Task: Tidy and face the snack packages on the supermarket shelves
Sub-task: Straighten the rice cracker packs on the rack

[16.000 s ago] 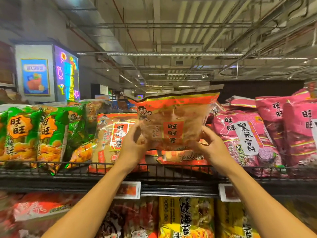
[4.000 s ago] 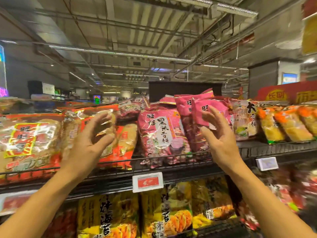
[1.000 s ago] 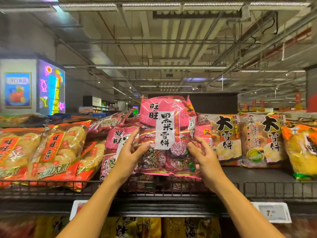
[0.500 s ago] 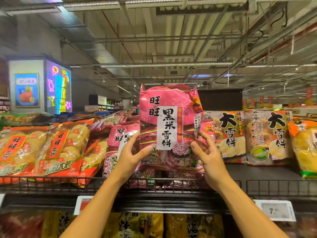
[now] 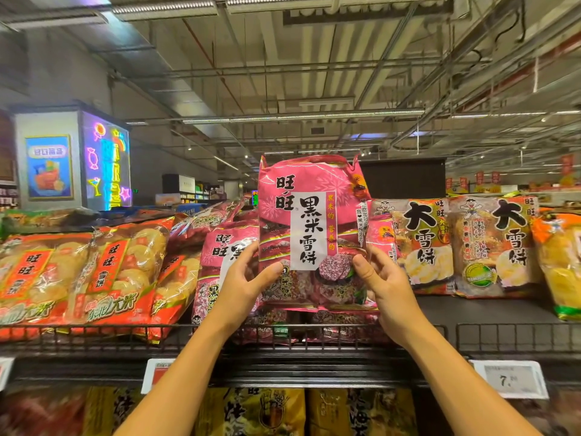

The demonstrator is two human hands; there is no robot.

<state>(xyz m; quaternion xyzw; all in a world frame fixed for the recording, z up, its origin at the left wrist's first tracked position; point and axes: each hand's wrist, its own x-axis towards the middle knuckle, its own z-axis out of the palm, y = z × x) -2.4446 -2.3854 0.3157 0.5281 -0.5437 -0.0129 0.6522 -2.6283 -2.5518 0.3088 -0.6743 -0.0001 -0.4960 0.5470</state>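
- Red-orange cracker bags [image 5: 78,272] lean back on the left of the shelf [image 5: 490,313], behind its wire rail [image 5: 94,333].
- The left hand [image 5: 242,284] grips the pink bag [image 5: 309,228] at its lower left edge.
- That bag stands upright above the shelf, long axis vertical, label outward, partly hiding other pink bags [image 5: 220,265].
- The right hand [image 5: 383,283] grips its lower right edge.
- Yellow-green bags [image 5: 456,247] stand beside it; the far-right bag is cut off.

You face a black wire-fronted shelf [image 5: 503,338]. On it lie red rice-cracker bags [image 5: 78,275] at left, pink bags [image 5: 220,272] in the middle, and yellow-green bags [image 5: 456,247] at right.
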